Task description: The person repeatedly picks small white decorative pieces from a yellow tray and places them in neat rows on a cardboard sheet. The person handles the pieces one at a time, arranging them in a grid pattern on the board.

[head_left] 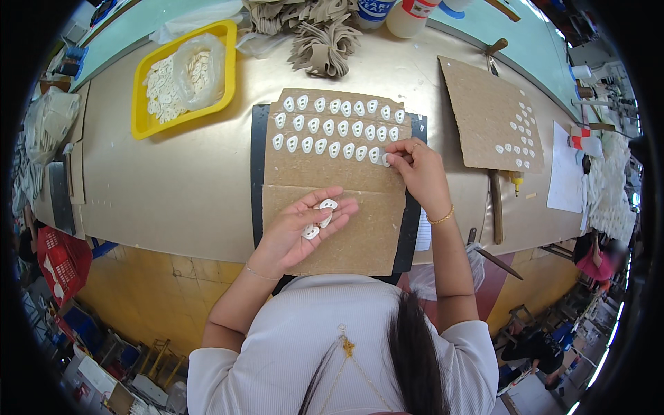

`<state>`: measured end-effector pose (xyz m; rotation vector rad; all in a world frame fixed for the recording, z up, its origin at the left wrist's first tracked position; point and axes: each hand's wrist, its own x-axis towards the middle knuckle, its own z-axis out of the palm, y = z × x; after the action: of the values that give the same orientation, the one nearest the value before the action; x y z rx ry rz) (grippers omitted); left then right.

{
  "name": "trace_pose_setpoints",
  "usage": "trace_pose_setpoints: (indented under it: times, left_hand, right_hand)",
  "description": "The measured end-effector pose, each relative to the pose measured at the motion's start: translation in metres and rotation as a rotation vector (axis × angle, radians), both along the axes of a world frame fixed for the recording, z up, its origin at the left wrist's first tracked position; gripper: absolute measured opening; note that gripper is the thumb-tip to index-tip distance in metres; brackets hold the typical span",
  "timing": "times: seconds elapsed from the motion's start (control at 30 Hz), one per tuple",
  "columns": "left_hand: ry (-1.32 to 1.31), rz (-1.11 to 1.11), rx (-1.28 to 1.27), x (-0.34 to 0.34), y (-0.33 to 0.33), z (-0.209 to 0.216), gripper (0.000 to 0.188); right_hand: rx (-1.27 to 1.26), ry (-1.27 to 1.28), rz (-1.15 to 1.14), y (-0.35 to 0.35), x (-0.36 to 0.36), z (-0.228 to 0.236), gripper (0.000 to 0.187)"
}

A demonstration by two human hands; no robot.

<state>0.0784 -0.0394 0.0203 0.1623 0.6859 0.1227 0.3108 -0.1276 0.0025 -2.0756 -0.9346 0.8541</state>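
A brown cardboard sheet (297, 176) lies in front of me on a black board (258, 166). Across its far half run three rows of small white oval pieces with holes (343, 127). My right hand (423, 176) pinches one white oval piece (386, 160) between thumb and fingertips, down at the right end of the nearest row; whether it touches the cardboard is hard to see. Palm up above the sheet's near half, my left hand (287, 235) cradles a few more loose pieces (310, 232) on its curled fingers.
A yellow tray (138, 104) at the back left holds many similar pieces and a plastic bag (200, 62). Beige fabric bundles (321, 48) and bottles (408, 19) stand at the back. Another cardboard sheet (477, 111) with white pieces lies right, near a wooden handle (496, 207) and paper (564, 173).
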Motion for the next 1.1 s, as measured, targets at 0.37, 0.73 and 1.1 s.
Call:
trace_pose_setpoints:
  times: [0.37,0.73,1.1]
  left_hand:
    - [0.006,-0.181,0.167,-0.003,-0.002,0.002,0.030]
    - [0.023,-0.266,0.239,-0.004,-0.008,-0.005,0.039]
    - [0.036,-0.216,0.102,0.008,-0.016,-0.003,0.036]
  right_hand:
    - [0.026,-0.255,0.022,0.006,-0.021,0.031,0.020]
    - [0.297,0.047,0.287,-0.014,-0.071,0.025,0.018]
    - [0.148,0.021,-0.026,-0.033,-0.038,0.028,0.016]
